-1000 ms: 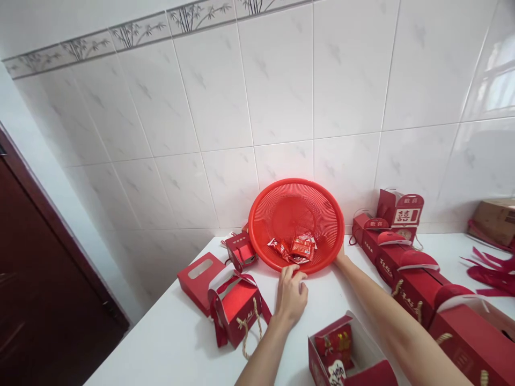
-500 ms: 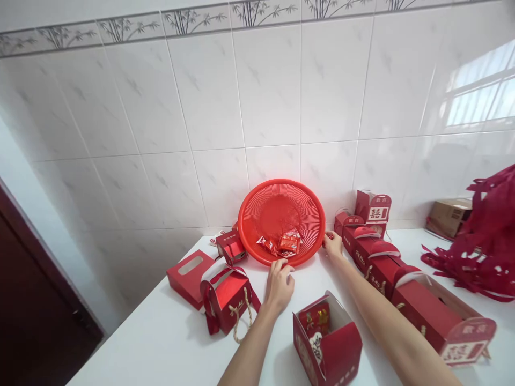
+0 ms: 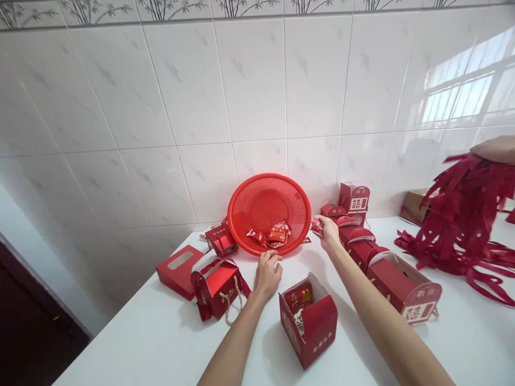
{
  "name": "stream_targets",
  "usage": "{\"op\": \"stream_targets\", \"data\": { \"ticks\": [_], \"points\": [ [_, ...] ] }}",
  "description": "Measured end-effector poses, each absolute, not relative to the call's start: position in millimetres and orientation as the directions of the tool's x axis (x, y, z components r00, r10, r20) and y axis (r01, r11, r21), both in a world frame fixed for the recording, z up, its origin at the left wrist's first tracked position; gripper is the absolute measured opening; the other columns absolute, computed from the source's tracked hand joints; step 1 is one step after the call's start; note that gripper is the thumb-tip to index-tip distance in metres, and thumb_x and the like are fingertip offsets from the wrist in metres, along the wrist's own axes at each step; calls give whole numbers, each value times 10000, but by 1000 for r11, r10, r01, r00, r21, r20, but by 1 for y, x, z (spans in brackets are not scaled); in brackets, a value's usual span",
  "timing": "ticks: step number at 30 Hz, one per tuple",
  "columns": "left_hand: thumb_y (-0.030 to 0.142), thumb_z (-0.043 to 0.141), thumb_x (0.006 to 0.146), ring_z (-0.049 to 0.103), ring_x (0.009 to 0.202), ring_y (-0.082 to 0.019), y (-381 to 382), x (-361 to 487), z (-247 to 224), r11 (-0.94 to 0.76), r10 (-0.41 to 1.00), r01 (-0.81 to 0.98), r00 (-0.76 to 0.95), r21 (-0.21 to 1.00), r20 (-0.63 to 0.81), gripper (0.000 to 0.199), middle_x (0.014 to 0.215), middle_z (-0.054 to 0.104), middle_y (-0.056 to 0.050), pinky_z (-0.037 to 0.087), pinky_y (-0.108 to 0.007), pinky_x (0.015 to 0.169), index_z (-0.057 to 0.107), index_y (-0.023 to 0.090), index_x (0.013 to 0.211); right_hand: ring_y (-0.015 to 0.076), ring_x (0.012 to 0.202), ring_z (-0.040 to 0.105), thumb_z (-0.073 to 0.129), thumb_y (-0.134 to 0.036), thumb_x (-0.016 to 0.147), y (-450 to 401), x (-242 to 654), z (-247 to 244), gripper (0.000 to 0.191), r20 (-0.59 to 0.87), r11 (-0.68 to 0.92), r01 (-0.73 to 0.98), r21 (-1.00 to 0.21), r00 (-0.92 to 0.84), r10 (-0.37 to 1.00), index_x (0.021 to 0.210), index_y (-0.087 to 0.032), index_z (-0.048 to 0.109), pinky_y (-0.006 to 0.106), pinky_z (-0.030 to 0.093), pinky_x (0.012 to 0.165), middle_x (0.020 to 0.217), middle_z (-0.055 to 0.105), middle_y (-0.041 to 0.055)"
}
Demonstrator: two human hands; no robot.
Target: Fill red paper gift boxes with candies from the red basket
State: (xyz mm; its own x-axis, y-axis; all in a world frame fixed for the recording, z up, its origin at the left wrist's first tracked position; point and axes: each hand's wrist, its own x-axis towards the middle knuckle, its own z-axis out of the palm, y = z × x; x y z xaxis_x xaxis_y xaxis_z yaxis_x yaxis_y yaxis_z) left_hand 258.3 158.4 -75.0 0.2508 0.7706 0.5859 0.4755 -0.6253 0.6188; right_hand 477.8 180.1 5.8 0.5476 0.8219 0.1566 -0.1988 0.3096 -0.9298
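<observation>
A round red plastic basket (image 3: 269, 187) leans tilted against the wall, with several small red wrapped packets (image 3: 277, 234) at its bottom. My left hand (image 3: 267, 273) has its fingers curled at the basket's lower rim. To the right of the basket, my right hand (image 3: 330, 234) is closed on a small red packet (image 3: 317, 225), held just above the table. Between my forearms stands an open red gift box (image 3: 309, 327) with red and gold packets inside. Left of my left hand sits a red gift box with rope handle and ribbon (image 3: 220, 287).
Several red gift boxes (image 3: 396, 281) form a row on the right. A flat red box (image 3: 179, 271) lies on the left of the white table (image 3: 132, 343). Another person's hand (image 3: 497, 149) holds up a bunch of dark red ribbons (image 3: 470, 209), near a cardboard box (image 3: 416, 206).
My right hand has moved slightly away from the basket's side, with a packet now showing in its fingers. Another person's hand has come into view, lifting the ribbons. The view has shifted right.
</observation>
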Motion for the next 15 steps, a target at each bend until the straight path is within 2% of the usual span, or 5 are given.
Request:
{"op": "stream_targets", "data": {
  "ticks": [5, 8, 12, 15],
  "points": [
    [102, 520, 794, 618, 1035, -253, 150, 260, -60, -617, 787, 349, 264, 705, 558, 230, 1016, 715, -79, 466, -457, 1011, 726, 188, 851, 187, 944, 691, 627, -354, 983, 143, 459, 26, 279, 220, 300, -278, -913, 285, 933, 1177, -154, 644, 385, 591, 819, 1143, 686, 69],
    [227, 558, 842, 660, 983, -246, 149, 261, -42, -586, 804, 245, 288, 772, 520, 184, 989, 743, -85, 496, -428, 965, 721, 167, 902, 178, 868, 712, 682, -392, 935, 120, 448, 33, 273, 280, 327, -294, -898, 191, 941, 1067, -153, 682, 373, 589, 802, 1003, 738, 50],
    [486, 563, 897, 700, 898, -233, 139, 267, -5, -536, 786, 69, 405, 841, 468, 394, 938, 760, -88, 553, -374, 867, 723, 139, 993, 233, 902, 732, 819, -523, 733, 96, 437, 41, 391, 361, 387, -288, -876, 141, 922, 946, -210, 721, 381, 580, 833, 932, 789, 59],
    [606, 573, 885, 703, 875, -229, 123, 275, 20, -498, 743, -44, 493, 866, 452, 518, 942, 758, -78, 570, -376, 855, 726, 130, 1022, 235, 946, 724, 804, -559, 721, 84, 431, 49, 413, 408, 420, -248, -873, 103, 907, 955, -225, 733, 366, 571, 837, 996, 791, 66]
  ]
}}
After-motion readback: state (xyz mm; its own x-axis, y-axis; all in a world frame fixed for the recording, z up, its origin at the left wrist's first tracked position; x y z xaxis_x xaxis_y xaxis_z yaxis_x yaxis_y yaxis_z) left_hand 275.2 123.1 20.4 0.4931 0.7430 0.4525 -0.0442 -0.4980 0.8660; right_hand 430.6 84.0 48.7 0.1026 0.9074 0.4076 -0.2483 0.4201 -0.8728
